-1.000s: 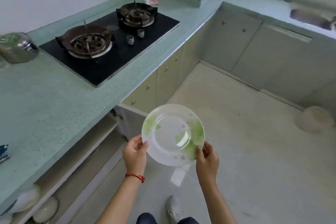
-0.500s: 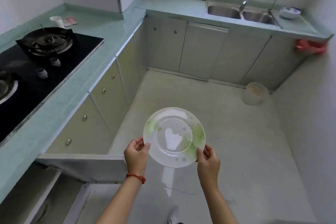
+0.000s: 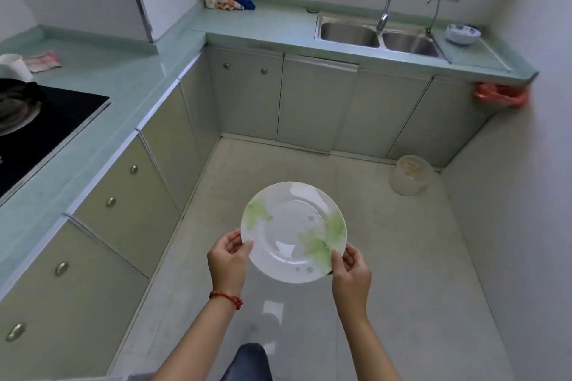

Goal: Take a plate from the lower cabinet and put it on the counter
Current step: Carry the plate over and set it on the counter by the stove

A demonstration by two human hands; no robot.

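Observation:
A round white plate (image 3: 288,226) with green leaf prints is held face up over the floor in front of me. My left hand (image 3: 227,260) grips its left rim, thumb on top. My right hand (image 3: 351,269) grips its lower right rim. The pale green counter (image 3: 123,77) runs along my left and across the far wall. The lower cabinet doors (image 3: 130,204) below it on the left are shut in this view.
A black gas hob (image 3: 37,120) sits on the left counter, a white cup (image 3: 14,66) behind it. The double sink (image 3: 377,35) with a tap is at the back, a blue-patterned bowl (image 3: 462,34) beside it. A translucent bucket (image 3: 410,175) stands on the floor.
My view has swung right, from the hob and the open lower cabinet toward the sink wall. The plate stays in both hands, held at the same height.

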